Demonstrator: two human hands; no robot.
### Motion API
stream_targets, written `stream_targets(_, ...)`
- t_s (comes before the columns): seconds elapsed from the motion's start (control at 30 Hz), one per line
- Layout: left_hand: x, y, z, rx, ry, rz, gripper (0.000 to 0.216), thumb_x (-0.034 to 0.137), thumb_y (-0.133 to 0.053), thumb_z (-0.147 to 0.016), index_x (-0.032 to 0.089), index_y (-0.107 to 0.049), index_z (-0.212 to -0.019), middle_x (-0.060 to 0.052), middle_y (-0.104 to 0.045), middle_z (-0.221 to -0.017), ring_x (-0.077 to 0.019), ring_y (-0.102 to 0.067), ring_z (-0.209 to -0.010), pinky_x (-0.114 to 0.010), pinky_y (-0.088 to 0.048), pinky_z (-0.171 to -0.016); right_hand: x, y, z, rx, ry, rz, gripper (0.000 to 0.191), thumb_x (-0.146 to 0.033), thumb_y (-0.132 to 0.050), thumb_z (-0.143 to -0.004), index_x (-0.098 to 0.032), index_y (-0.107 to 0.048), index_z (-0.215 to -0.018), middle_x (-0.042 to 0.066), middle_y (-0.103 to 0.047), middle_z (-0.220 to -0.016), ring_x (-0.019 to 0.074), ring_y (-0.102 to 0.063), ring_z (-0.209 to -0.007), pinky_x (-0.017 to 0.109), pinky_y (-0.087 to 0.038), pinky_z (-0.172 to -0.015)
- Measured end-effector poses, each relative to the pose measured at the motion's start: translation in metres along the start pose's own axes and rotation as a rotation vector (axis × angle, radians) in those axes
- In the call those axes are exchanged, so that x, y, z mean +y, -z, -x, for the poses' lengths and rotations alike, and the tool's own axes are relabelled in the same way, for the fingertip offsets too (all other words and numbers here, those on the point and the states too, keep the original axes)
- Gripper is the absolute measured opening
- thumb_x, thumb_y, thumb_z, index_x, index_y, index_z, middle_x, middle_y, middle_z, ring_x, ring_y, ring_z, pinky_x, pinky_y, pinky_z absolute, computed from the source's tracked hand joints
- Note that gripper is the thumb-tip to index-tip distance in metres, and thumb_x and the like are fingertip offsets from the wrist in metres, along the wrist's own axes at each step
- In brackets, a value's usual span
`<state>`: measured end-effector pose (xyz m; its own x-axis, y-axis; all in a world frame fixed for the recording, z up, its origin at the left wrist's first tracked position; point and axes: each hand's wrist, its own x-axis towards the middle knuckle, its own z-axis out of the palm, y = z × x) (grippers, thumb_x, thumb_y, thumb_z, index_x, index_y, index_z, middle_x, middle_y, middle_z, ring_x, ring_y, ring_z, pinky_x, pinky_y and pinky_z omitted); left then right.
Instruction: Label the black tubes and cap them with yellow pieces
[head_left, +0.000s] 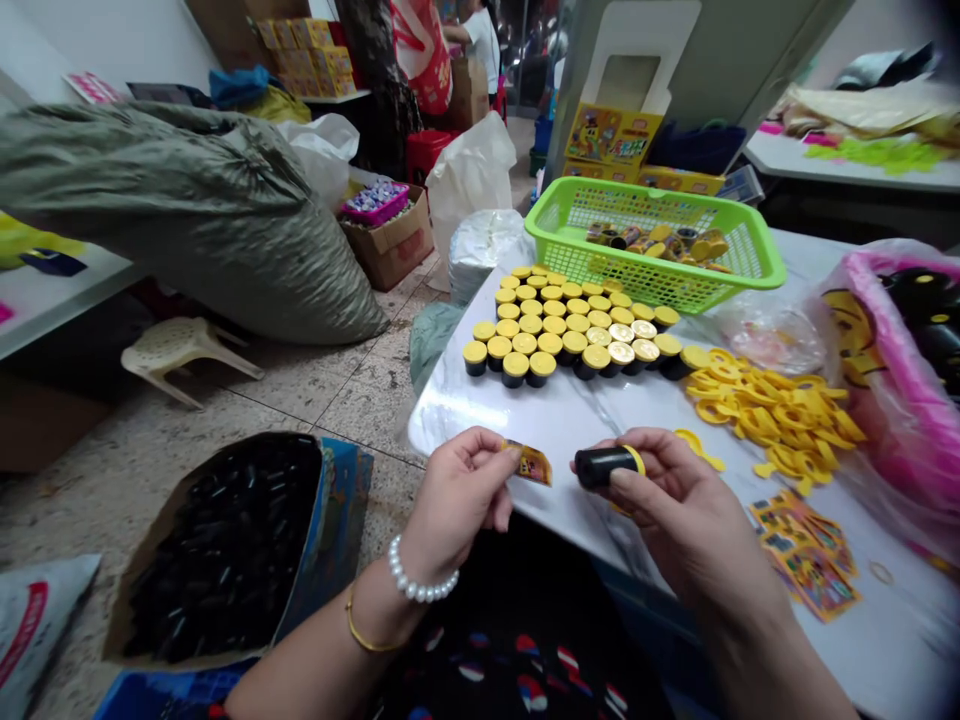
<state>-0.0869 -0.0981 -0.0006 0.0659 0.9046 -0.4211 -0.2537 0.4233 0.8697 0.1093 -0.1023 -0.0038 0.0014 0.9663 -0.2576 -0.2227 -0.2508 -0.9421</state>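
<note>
Grip, left hand (pixel 469 480): thumb and fingers pinched a printed slip (pixel 531 465) by its left end, the free end pointing right. Grip, right hand (pixel 675 500): fingers closed around the yellow-rimmed end of a black cylinder (pixel 602 466). Both held items sat near the centre of the frame, just beyond the table's near edge.

Key relation: cylinder lay directly right of the slip, at about the same height in the frame, with a narrow gap between; not touching. Its long axis ran roughly left to right, bare black end toward the slip; the slip's length ran much the same way, dipping slightly rightward. Right hand was the nearer to the cylinder, left to the slip.

Surroundings: carton of black pieces (pixel 225 550) at lower left, on the floor. Printed slips in a loose pile (pixel 806 550) at lower right, on the white table (pixel 457 410). Beyond these, a heap of yellow ring pieces (pixel 780 415); then, centre, upright yellow-capped cylinders (pixel 553 325) standing close together. Behind them, a green basket (pixel 555 235) holding assorted pieces. Farthest, top centre: a person in a white top (pixel 484 45).
</note>
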Motion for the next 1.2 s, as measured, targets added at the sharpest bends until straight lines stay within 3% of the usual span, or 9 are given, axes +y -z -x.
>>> stream_targets(0.17, -0.001, -0.007, -0.006, -0.083, 0.137, 0.086, 0.022, 0.031, -0.072, -0.079, 0.012, -0.063, -0.087, 0.004, -0.056, -0.049, -0.0026, -0.040, -0.031, -0.013, -0.018, -0.033, 0.004, 0.001, 0.009, -0.064, -0.079, -0.219, 0.039, -0.033, -0.084, -0.071, -0.022, -0.061, -0.101, 0.003, -0.073, -0.094, 0.0141, -0.069, -0.082, 0.023, -0.055, -0.078)
stream_targets(0.37, -0.001, -0.007, -0.011, -0.188, 0.239, 0.281, 0.022, 0.026, -0.075, -0.076, 0.010, -0.063, -0.087, -0.003, -0.065, -0.068, 0.0002, -0.040, -0.034, -0.015, -0.014, -0.034, 0.006, 0.000, 0.006, 0.030, -0.047, -0.131, 0.032, -0.030, -0.083, -0.075, -0.023, -0.063, -0.100, 0.002, -0.073, -0.096, 0.0151, -0.070, -0.088, 0.023, -0.055, -0.080)
stream_targets(0.53, 0.000, -0.008, -0.012, -0.172, 0.238, 0.299, 0.021, 0.023, -0.075, -0.076, 0.010, -0.062, -0.086, -0.003, -0.063, -0.066, -0.0007, -0.041, -0.035, -0.015, -0.013, -0.033, 0.002, 0.004, 0.010, 0.045, -0.030, -0.086, 0.035, -0.030, -0.082, -0.075, -0.023, -0.065, -0.105, 0.004, -0.071, -0.103, 0.0163, -0.070, -0.089, 0.025, -0.056, -0.081)
stream_targets(0.67, 0.001, -0.011, -0.013, -0.193, 0.223, 0.311, 0.018, 0.022, -0.074, -0.076, 0.010, -0.062, -0.082, 0.000, -0.060, -0.063, -0.0005, -0.041, -0.035, -0.015, -0.014, -0.033, -0.005, 0.000, 0.010, -0.001, -0.053, -0.051, 0.031, -0.029, -0.083, -0.075, -0.022, -0.066, -0.099, 0.002, -0.071, -0.093, 0.0118, -0.069, -0.086, 0.017, -0.055, -0.077)
stream_targets(0.8, 0.001, -0.011, -0.012, -0.219, 0.226, 0.318, 0.016, 0.021, -0.072, -0.078, 0.009, -0.063, -0.079, -0.001, -0.061, -0.066, 0.0010, -0.040, -0.034, -0.014, -0.014, -0.033, -0.004, -0.005, 0.004, 0.015, -0.038, -0.078, 0.030, -0.029, -0.084, -0.074, -0.021, -0.063, -0.094, -0.001, -0.067, -0.087, 0.0090, -0.067, -0.076, 0.017, -0.055, -0.073)
stream_targets(0.93, 0.002, -0.010, -0.012, -0.222, 0.225, 0.338, 0.016, 0.022, -0.072, -0.079, 0.008, -0.065, -0.084, -0.004, -0.067, -0.076, 0.0011, -0.042, -0.037, -0.014, -0.014, -0.033, -0.002, -0.012, 0.008, 0.090, 0.034, -0.028, 0.034, -0.029, -0.084, -0.073, -0.023, -0.061, -0.098, 0.000, -0.066, -0.090, 0.0119, -0.067, -0.076, 0.020, -0.056, -0.068)
stream_targets(1.07, 0.007, -0.012, -0.012, -0.260, 0.219, 0.318, 0.018, 0.024, -0.070, -0.081, 0.008, -0.068, -0.087, -0.010, -0.070, -0.088, 0.0022, -0.041, -0.039, -0.014, -0.016, -0.033, -0.006, -0.015, 0.018, 0.024, 0.050, 0.031, 0.029, -0.030, -0.081, -0.076, -0.024, -0.061, -0.096, 0.003, -0.067, -0.097, 0.0162, -0.068, -0.084, 0.022, -0.057, -0.068)
stream_targets(1.2, 0.006, -0.014, -0.012, -0.224, 0.216, 0.314, 0.016, 0.022, -0.074, -0.077, 0.009, -0.067, -0.085, -0.006, -0.069, -0.082, 0.0020, -0.041, -0.039, -0.013, -0.018, -0.035, -0.008, -0.012, 0.014, -0.014, 0.008, 0.038, 0.030, -0.031, -0.081, -0.076, -0.023, -0.061, -0.096, 0.001, -0.068, -0.091, 0.0157, -0.069, -0.080, 0.022, -0.056, -0.067)
